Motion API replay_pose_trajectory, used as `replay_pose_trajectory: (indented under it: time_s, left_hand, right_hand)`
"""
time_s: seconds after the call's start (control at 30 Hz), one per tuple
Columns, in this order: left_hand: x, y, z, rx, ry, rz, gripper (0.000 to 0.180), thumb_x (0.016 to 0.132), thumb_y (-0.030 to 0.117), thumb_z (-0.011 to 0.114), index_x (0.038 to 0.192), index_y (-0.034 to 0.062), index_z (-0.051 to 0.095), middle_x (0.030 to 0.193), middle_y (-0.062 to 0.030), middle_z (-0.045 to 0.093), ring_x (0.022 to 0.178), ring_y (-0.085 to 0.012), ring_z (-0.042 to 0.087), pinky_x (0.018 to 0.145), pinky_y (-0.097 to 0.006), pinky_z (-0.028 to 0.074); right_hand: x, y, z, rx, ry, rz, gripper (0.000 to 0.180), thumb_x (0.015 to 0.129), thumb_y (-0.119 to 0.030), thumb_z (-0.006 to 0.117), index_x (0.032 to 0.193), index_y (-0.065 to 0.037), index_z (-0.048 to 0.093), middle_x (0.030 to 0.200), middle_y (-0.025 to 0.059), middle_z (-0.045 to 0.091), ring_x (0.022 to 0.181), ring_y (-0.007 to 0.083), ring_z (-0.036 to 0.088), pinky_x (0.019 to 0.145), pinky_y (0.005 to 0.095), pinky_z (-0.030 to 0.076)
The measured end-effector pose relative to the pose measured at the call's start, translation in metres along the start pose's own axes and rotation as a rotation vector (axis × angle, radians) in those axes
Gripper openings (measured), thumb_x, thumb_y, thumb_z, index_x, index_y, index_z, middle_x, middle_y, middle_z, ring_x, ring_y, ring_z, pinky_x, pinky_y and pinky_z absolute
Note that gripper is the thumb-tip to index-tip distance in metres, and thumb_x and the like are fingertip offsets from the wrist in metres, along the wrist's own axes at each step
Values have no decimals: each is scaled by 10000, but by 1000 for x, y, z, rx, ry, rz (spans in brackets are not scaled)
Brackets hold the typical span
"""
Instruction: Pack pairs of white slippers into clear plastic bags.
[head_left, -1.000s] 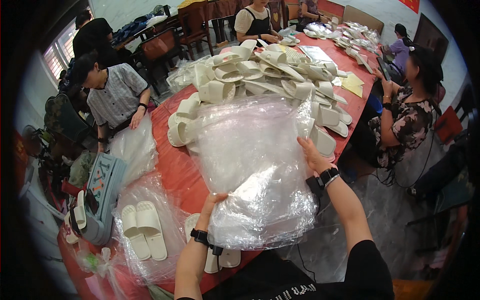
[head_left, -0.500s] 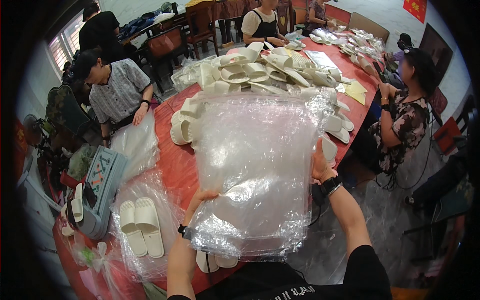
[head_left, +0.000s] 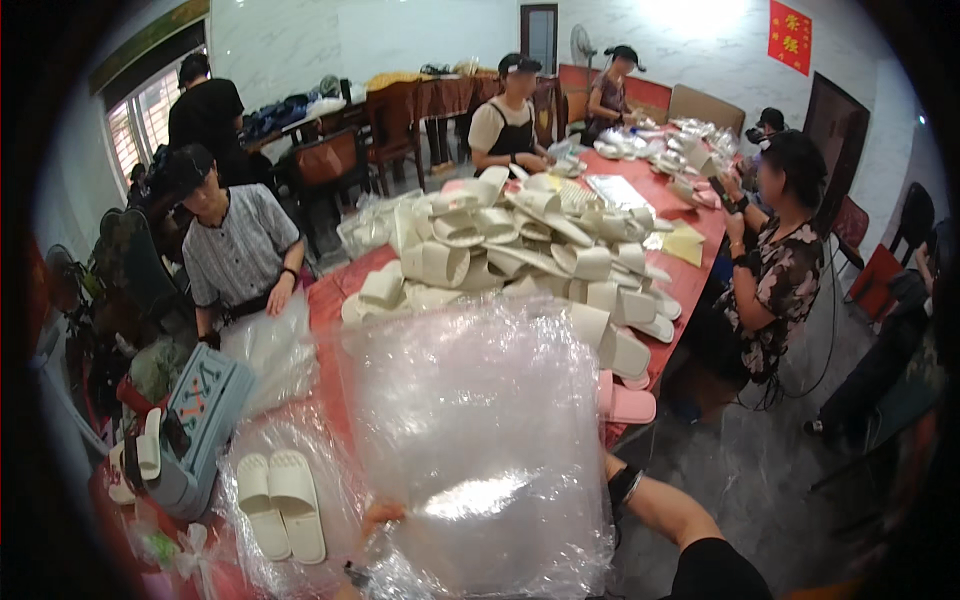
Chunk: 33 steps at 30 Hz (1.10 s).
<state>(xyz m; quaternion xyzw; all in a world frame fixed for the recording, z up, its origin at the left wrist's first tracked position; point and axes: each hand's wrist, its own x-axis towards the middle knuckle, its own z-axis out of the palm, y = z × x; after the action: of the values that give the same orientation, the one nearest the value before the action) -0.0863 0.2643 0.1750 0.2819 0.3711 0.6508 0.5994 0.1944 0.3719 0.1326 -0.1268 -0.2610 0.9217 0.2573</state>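
A stack of clear plastic bags (head_left: 480, 420) is held in front of me, tilted over the near part of the red table. My left hand (head_left: 381, 516) grips its left edge, with part of the hand blurred through the film. At the right edge, my right hand (head_left: 613, 467) holds the stack; most of its fingers are hidden behind the plastic. To the left, a pair of cream slippers (head_left: 280, 505) lies on more clear bags (head_left: 345, 460). A large heap of cream slippers (head_left: 500, 240) rises just beyond the stack, and a pink slipper (head_left: 630, 405) sticks out beside it.
A grey-blue case-like box (head_left: 205, 410) stands at the left table edge, with slippers beside it. A person in a grey shirt (head_left: 240, 245) rests a hand on more plastic bags (head_left: 265, 350). Other people sit around the red table (head_left: 330, 300), one at right (head_left: 785, 250) holding a phone.
The bag stack has come down and lower in my view, uncovering more of the slipper heap and a pink slipper. My view has tilted upward, and both hands have moved down with the bags.
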Motion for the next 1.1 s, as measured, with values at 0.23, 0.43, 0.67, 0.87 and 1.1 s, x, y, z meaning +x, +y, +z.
replay_pose_trajectory:
  time_s: [0.23, 0.43, 0.67, 0.87, 1.1]
  left_hand:
    - [-5, 5, 9, 48, -50, 24, 339, 761, 60, 578, 1087, -26, 551, 931, -141, 627, 781, -203, 627, 727, -309, 518]
    - [-15, 1, 6, 65, -54, 49, 333, 762, 65, 581, 1081, -28, 555, 931, -140, 628, 783, -200, 626, 727, -307, 517]
    - [-49, -4, -3, 106, -18, 57, 327, 765, 71, 584, 1074, -30, 560, 931, -139, 628, 785, -197, 625, 726, -305, 515]
    - [-91, -22, -21, 136, 41, 11, 321, 767, 75, 587, 1069, -31, 564, 930, -138, 629, 786, -194, 625, 726, -303, 514]
    - [-96, -31, -23, 172, 35, 19, 315, 769, 81, 590, 1062, -33, 568, 930, -137, 630, 788, -191, 624, 726, -301, 513]
  right_hand:
    - [-81, 61, -27, -95, -6, -101, 743, 829, -650, 307, 1314, -88, 342, 1259, 95, 448, 1119, 227, 456, 933, 366, 393]
    - [-126, 81, -46, -180, -9, -142, 743, 829, -648, 313, 1314, -86, 340, 1260, 96, 446, 1119, 225, 455, 933, 365, 394]
    - [-232, 71, -103, -235, -19, -166, 744, 829, -646, 320, 1315, -83, 337, 1261, 98, 444, 1120, 224, 454, 933, 364, 394]
    - [-222, 62, -60, -244, 4, -158, 744, 828, -644, 325, 1315, -81, 336, 1262, 99, 442, 1121, 223, 453, 933, 363, 395]
    - [-226, 79, -46, -319, 7, -215, 745, 828, -641, 332, 1316, -79, 333, 1264, 101, 440, 1122, 221, 453, 932, 363, 396]
